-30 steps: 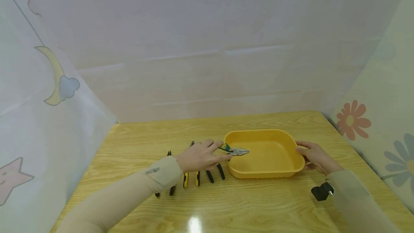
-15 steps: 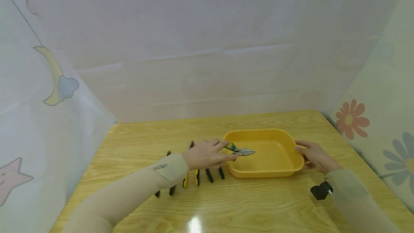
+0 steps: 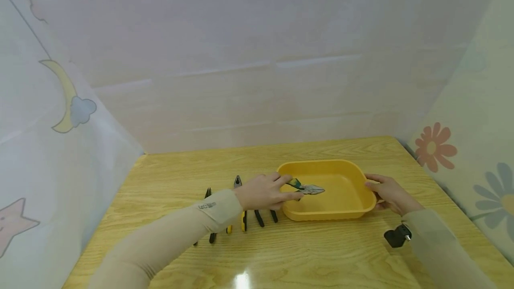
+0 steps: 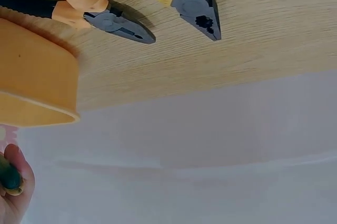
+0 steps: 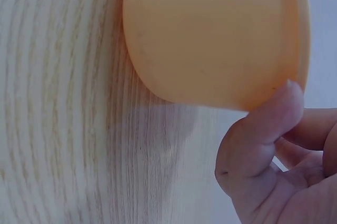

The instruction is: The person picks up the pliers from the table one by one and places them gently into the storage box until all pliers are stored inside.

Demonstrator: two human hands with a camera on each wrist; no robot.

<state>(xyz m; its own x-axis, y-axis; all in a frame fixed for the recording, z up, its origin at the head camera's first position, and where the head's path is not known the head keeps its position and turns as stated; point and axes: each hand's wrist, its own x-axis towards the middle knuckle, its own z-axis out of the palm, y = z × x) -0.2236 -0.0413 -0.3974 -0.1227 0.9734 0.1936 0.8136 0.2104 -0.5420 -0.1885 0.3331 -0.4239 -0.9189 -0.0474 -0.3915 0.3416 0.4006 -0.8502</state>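
My left hand (image 3: 263, 193) holds a pair of pliers (image 3: 312, 189) by its green and yellow handles. The metal nose points right, over the inside of a yellow-orange plastic bin (image 3: 329, 216), and the wrist overlaps the other tools on the table. At the lower left of the left wrist view, a green handle end (image 4: 9, 174) shows between the fingers. My right hand (image 3: 390, 194) grips the bin's right end; in the right wrist view the thumb (image 5: 274, 111) presses at the rim, and the fingers are partly hidden behind it.
Left of the bin lie several more pliers, including yellow-and-black pliers (image 4: 195, 6) and orange-and-black pliers (image 4: 113, 21); the left arm covers part of them. The wooden table (image 3: 305, 253) ends at a pale sheet wall behind. A black device (image 3: 396, 236) is at the right wrist.
My left hand has carried the pliers further right, deeper over the bin. The right hand keeps its grip and the bin has stayed nearly in place.
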